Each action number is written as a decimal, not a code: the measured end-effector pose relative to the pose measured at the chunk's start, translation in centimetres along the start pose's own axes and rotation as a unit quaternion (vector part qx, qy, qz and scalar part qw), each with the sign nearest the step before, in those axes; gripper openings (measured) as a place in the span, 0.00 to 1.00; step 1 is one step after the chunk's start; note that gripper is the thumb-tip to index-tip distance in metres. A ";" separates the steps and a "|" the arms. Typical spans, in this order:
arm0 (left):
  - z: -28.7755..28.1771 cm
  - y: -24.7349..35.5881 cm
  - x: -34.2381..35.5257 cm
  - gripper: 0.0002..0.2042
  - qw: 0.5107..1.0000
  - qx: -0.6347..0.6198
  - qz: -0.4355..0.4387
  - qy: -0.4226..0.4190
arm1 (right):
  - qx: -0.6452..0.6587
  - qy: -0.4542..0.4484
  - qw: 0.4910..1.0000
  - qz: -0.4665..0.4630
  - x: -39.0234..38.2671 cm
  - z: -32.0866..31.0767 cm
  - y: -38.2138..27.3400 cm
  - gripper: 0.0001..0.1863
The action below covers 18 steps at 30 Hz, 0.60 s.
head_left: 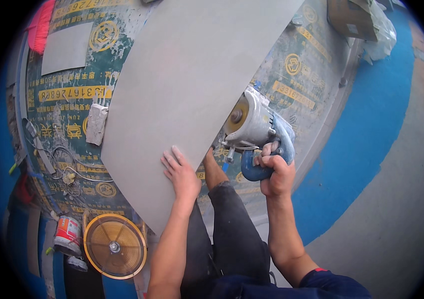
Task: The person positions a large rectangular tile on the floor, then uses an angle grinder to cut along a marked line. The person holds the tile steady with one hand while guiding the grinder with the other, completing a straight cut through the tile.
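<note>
A large pale grey tile slab (172, 79) lies slantwise across the middle of the view. My left hand (181, 174) rests flat on its near part, fingers spread. My right hand (275, 172) is wrapped round the blue looped handle of a handheld tile saw (257, 124). The saw's silver body, with a round yellowish part on its side, sits at the slab's right edge. A thin hose and a small blue fitting show beneath the body. The blade's cutting edge is hidden, so I cannot tell whether it touches the slab.
Green printed protective sheeting (107, 169) covers the floor. To the left are a white dusty block (96, 124), tangled cable (67, 172), a smaller tile piece (66, 49), a round fan (115, 246) and a can (67, 234). A cardboard box (351, 20) stands far right.
</note>
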<state>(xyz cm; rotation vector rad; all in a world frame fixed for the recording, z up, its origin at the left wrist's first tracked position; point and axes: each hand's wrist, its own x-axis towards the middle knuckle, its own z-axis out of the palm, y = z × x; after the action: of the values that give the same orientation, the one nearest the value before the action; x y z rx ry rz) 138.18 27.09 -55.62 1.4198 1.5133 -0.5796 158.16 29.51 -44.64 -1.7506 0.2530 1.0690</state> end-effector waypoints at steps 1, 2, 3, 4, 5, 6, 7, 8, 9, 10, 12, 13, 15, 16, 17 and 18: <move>0.0 0.2 0.0 0.51 1.000 0.000 0.000 0.001 | -0.009 -0.005 1.000 0.002 0.0 0.0 -0.2 0.09; 0.0 0.4 0.0 0.51 1.000 0.000 0.000 0.002 | -0.011 -0.006 1.000 0.003 0.1 0.0 -0.3 0.09; 0.0 0.4 0.1 0.51 1.000 0.000 -0.001 0.001 | -0.011 -0.005 1.000 0.004 0.0 0.0 -0.3 0.09; 0.0 0.4 0.2 0.51 1.000 0.001 -0.002 0.000 | -0.012 -0.004 1.000 0.004 -0.1 0.1 -0.2 0.09; -0.1 0.4 0.3 0.51 1.000 0.002 -0.003 -0.001 | -0.012 -0.001 1.000 0.004 -0.1 0.2 -0.2 0.09; -0.1 0.5 0.3 0.51 1.000 0.002 -0.004 -0.001 | -0.013 0.003 1.000 0.005 -0.1 0.3 -0.2 0.09; -0.2 0.6 0.4 0.51 1.000 0.002 -0.004 -0.002 | -0.013 0.006 1.000 0.005 -0.2 0.4 -0.3 0.09; -0.3 0.7 0.4 0.51 1.000 0.002 -0.004 -0.003 | -0.012 0.002 1.000 0.007 -0.2 0.3 -0.2 0.09; -0.4 1.0 0.4 0.51 1.000 0.000 -0.007 -0.005 | -0.012 -0.003 1.000 0.009 -0.1 0.1 -0.3 0.09; -0.5 1.3 0.4 0.51 1.000 -0.003 -0.010 -0.007 | -0.013 -0.007 1.000 0.012 -0.1 -0.1 -0.4 0.09; -0.5 1.5 0.5 0.51 1.000 -0.004 -0.014 -0.007 | 0.009 -0.002 1.000 0.016 -0.1 -0.1 -0.6 0.10; -0.4 1.4 0.6 0.51 1.000 -0.003 -0.014 -0.004 | 0.020 0.000 1.000 0.018 -0.1 0.0 -0.6 0.10; -0.5 1.5 0.6 0.51 1.000 -0.002 -0.015 -0.003 | 0.000 0.006 1.000 0.014 -0.3 0.4 -0.8 0.11; -0.6 1.7 0.5 0.51 1.000 -0.002 -0.016 -0.006 | -0.011 0.009 1.000 0.013 -0.4 0.5 -1.0 0.11; -0.6 1.9 0.4 0.51 1.000 -0.002 -0.016 -0.009 | -0.009 0.005 1.000 0.010 -0.4 0.4 -1.2 0.11; -0.7 1.7 0.4 0.51 1.000 -0.002 -0.014 -0.008 | -0.005 0.002 1.000 0.007 -0.3 0.3 -1.3 0.11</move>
<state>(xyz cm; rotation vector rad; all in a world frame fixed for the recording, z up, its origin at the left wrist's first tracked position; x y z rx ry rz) 139.64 28.24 -55.22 1.3893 1.5222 -0.6029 158.62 30.25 -43.62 -1.7614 0.2639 1.0791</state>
